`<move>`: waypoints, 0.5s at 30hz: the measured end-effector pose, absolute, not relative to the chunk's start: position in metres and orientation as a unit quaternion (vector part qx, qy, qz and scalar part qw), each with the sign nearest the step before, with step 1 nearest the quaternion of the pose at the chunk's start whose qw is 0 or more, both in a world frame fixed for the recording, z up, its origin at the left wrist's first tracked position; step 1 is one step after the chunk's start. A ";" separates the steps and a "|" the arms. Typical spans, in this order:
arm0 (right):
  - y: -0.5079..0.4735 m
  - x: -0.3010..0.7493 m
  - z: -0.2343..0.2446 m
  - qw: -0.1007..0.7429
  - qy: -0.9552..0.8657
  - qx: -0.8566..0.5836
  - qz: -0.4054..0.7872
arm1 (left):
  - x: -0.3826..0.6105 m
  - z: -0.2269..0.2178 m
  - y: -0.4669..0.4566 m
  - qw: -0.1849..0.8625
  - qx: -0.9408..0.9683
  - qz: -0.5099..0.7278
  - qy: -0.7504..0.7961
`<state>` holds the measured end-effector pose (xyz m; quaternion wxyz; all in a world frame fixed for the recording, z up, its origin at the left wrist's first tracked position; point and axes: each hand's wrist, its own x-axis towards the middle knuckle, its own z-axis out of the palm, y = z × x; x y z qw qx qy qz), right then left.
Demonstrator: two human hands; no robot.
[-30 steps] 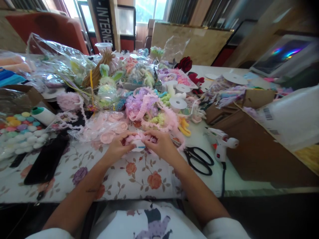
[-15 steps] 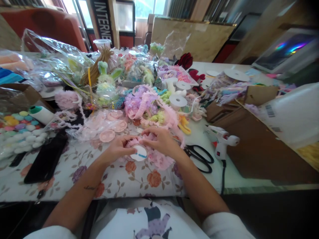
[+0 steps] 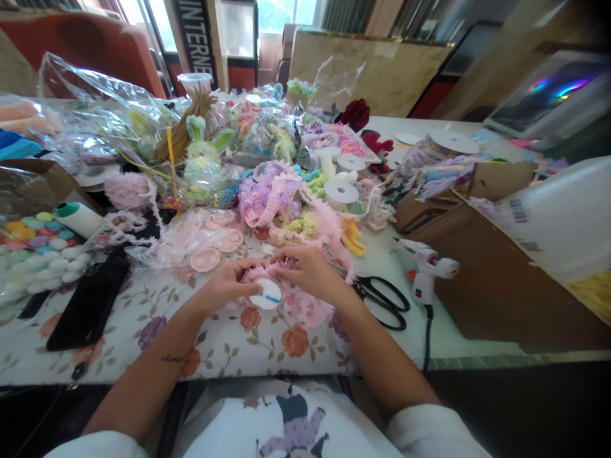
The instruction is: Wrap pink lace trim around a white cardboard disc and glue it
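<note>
Near the front of the table, my left hand [image 3: 233,283] grips a round white disc [image 3: 265,294] with a blue strip across its face, thumb on the disc's left edge. Pink ruffled trim [image 3: 255,272] runs around the disc's upper rim. My right hand [image 3: 303,270] pinches this trim at the top right of the disc; its fingertips are partly hidden. A loose heap of the same pink trim [image 3: 309,308] lies under my right wrist on the flowered cloth [image 3: 214,350].
Black-handled scissors [image 3: 382,302] and a white glue gun [image 3: 424,267] lie right, beside a cardboard box [image 3: 506,273]. A phone [image 3: 88,305] and bagged pompoms [image 3: 48,254] are left. Ahead are pink discs in plastic [image 3: 205,259], a ribbon spool [image 3: 341,193] and heaped craft materials.
My right hand's fingers have shifted slightly along the pink trim at the disc's rim. My left hand and the disc stay nearly in place.
</note>
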<state>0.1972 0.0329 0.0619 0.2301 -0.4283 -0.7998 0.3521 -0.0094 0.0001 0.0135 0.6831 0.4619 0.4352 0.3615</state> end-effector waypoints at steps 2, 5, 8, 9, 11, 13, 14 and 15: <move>0.032 0.197 0.063 0.229 -0.799 -0.429 0.353 | -0.010 0.012 0.000 0.685 0.458 0.362 0.436; 0.031 0.196 0.066 0.229 -0.803 -0.431 0.343 | -0.010 0.011 -0.001 0.685 0.461 0.362 0.433; 0.031 0.194 0.069 0.221 -0.804 -0.440 0.332 | -0.010 0.011 -0.001 0.685 0.459 0.363 0.434; 0.031 0.193 0.070 0.217 -0.806 -0.442 0.329 | -0.010 0.012 0.000 0.685 0.458 0.362 0.436; 0.032 0.193 0.070 0.210 -0.810 -0.442 0.323 | -0.010 0.013 0.000 0.685 0.458 0.360 0.438; 0.033 0.192 0.069 0.208 -0.813 -0.438 0.324 | -0.010 0.014 0.000 0.685 0.461 0.356 0.437; 0.034 0.192 0.069 0.208 -0.813 -0.434 0.326 | -0.010 0.015 0.000 0.685 0.464 0.354 0.436; 0.034 0.191 0.069 0.208 -0.814 -0.432 0.329 | -0.010 0.015 0.000 0.684 0.467 0.353 0.434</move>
